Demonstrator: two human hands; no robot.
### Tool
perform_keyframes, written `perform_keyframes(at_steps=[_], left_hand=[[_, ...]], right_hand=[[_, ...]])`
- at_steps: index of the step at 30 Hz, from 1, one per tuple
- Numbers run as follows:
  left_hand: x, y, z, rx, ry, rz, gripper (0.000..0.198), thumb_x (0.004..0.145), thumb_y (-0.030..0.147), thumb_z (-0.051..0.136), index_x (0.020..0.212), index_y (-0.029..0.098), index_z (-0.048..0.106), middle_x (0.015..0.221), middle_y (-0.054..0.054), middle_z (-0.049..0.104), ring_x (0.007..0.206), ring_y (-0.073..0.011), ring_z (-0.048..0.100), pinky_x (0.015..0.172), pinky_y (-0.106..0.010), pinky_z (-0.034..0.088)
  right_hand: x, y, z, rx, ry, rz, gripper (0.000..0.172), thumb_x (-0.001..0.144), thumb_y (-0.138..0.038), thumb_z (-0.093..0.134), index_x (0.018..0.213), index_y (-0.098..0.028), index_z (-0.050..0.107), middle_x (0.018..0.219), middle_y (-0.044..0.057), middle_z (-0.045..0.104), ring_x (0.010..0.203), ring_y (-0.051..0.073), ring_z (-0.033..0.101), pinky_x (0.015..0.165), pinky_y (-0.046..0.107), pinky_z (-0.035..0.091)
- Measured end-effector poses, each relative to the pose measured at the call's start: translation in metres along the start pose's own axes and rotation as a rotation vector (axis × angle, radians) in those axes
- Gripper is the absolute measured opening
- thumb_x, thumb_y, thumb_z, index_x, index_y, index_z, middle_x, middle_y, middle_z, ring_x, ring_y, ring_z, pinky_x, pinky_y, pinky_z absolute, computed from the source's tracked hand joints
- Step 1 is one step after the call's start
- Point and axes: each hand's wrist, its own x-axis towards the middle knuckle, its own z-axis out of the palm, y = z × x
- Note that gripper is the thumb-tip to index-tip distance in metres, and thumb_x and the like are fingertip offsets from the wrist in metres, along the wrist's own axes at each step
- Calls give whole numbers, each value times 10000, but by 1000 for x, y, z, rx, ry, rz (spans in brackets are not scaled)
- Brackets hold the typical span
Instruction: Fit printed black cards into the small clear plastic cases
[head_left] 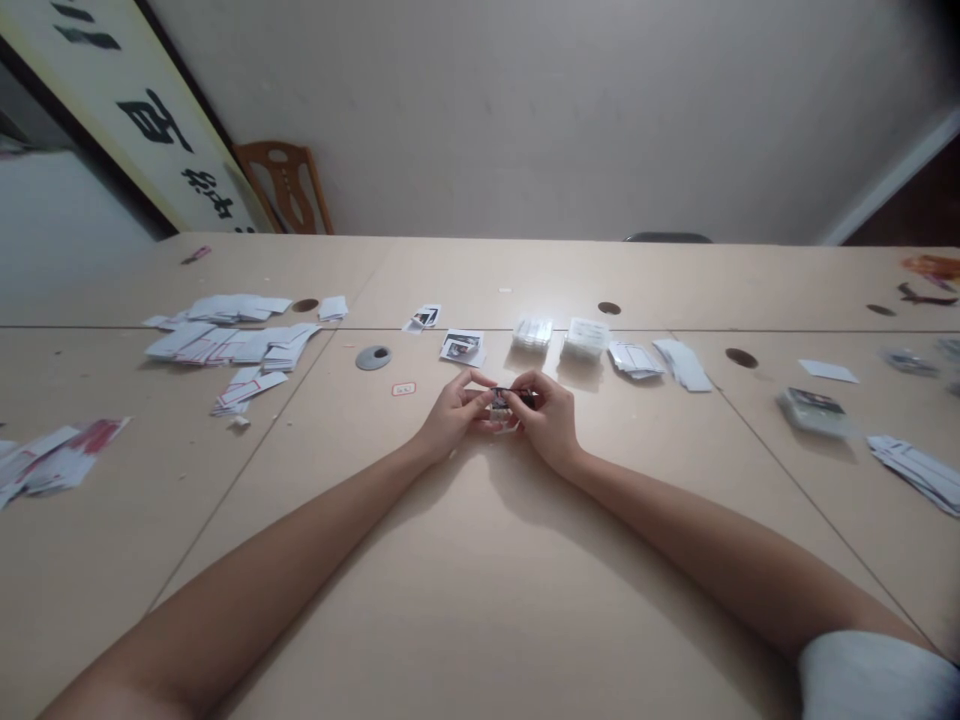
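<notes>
My left hand (454,415) and my right hand (553,422) meet over the middle of the table. Between their fingertips they pinch a small clear plastic piece with a dark picture card (499,399); the fingers cover much of it. Just beyond my left hand lie printed picture cards (463,347), and a smaller group of picture cards (426,317) is farther back. Two stacks of clear plastic pieces (532,334) stand beyond my right hand. To the left of my hands a small red-bordered label (403,389) lies flat.
Piles of white paper slips (232,343) spread over the left side, with red-printed sheets (64,460) nearer. White cards (636,360) and another clear plastic stack (816,412) are at right. A pink-handled cutter (196,255) lies far left. Round cable holes (741,357) dot the table (480,610).
</notes>
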Motion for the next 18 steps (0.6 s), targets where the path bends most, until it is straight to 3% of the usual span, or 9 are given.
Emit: perform_keyframes(at_steps=[18], left_hand=[[-1,2,3,50,15,30,417,802,466,772,919,181,492,807,-28,729,697,-194,749,639,-296,615]], right_hand=[[-1,0,0,-8,-9,19,109,800,-285,668,768,-212,594,670,-16,631,551,146,613,504,251,482]])
